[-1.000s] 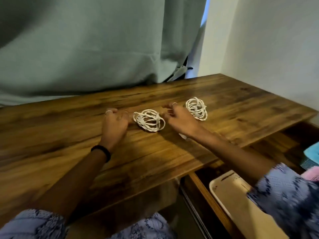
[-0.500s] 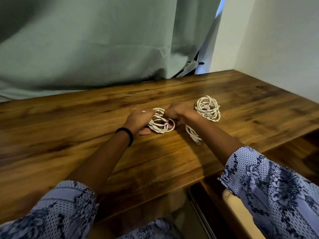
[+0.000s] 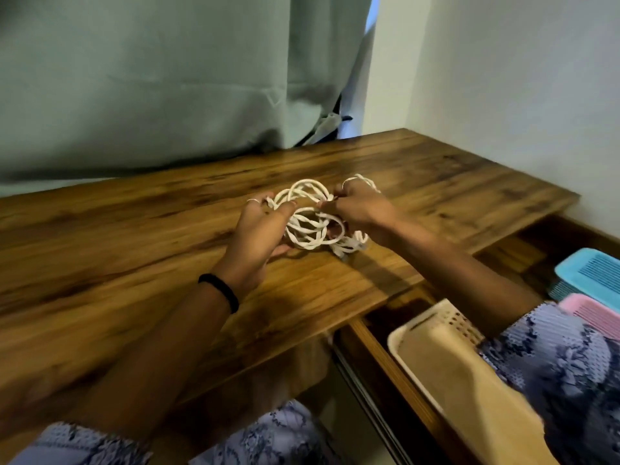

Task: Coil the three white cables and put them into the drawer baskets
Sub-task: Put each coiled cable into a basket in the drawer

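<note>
A loose bundle of white cable [image 3: 307,218] is lifted just above the wooden table [image 3: 134,256] between both hands. My left hand [image 3: 260,229] grips its left side, fingers curled into the loops. My right hand [image 3: 360,211] pinches the top right of the loops. More white cable [image 3: 352,245] hangs under my right hand, and a further coil [image 3: 367,182] peeks out behind it, mostly hidden. An open drawer [image 3: 379,360] below the table's right edge holds a cream basket [image 3: 446,333], a blue basket [image 3: 590,276] and a pink basket [image 3: 592,312].
A grey-green curtain [image 3: 167,78] hangs behind the table. A white wall [image 3: 520,95] closes the right side. My patterned sleeve [image 3: 567,370] covers part of the cream and pink baskets.
Both hands have closed on the middle coil and lifted it off the table, its loops now spread wider. The view has swung so the drawer baskets show.
</note>
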